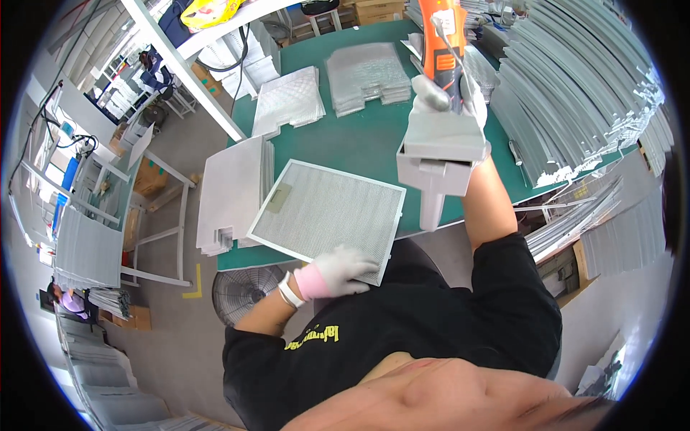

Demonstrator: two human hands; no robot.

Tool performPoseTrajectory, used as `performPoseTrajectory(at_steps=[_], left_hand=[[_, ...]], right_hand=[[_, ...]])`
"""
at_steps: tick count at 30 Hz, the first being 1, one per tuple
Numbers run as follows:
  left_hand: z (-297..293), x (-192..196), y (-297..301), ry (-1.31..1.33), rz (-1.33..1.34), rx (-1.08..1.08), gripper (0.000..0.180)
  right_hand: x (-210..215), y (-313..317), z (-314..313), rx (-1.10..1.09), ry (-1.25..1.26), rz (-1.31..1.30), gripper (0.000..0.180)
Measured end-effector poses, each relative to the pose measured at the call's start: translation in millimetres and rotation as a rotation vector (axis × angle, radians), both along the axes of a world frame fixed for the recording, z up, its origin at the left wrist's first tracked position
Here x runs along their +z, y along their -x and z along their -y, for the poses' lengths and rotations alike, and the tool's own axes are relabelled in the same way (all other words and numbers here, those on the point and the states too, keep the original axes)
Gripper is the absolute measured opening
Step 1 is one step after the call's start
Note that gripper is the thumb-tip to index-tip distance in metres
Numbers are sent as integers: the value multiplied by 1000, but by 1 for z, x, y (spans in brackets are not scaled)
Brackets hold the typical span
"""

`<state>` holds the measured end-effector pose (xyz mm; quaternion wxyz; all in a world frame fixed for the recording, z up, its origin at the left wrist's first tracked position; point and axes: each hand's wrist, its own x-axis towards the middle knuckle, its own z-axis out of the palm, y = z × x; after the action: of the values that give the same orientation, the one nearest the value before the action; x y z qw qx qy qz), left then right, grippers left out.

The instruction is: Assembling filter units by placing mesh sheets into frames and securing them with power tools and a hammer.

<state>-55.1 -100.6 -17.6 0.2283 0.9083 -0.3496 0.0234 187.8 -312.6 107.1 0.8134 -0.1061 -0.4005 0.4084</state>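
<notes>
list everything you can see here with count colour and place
mesh panel: one, silver-grey, near table edge
power tool: one, orange and black, far right of table
boxy part: one, light grey, by right wrist
table: one, green, centre
sheet stacks: at least three, silver to off-white, table's left and back
tall stack: one, grey, right
fan: one, dark, floor, lower left of table
bag: one, yellow, shelf above
cardboard boxes: several, brown, around the room
co-worker: one clearly seen, purple top, far left
black shirt: one, yellow print, on wearer
wristband: one, white, left wrist
left grip: one, white glove, pink cuff, on mesh panel
right grip: one, pale glove, around power tool
</notes>
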Motion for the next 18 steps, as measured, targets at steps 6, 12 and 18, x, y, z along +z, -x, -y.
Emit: performPoseTrajectory(at_steps=[6,12,18], left_hand=[[15,107,-45,801,239,119,72],[47,145,-84,649,189,-173,44],[69,134,-78,753,20,-109,35]], right_hand=[[-19,20,-7,-117,1,42,54],[-29,40,-6,-194,-17,-69,72],[-54,42,6,-220,78,43,103]])
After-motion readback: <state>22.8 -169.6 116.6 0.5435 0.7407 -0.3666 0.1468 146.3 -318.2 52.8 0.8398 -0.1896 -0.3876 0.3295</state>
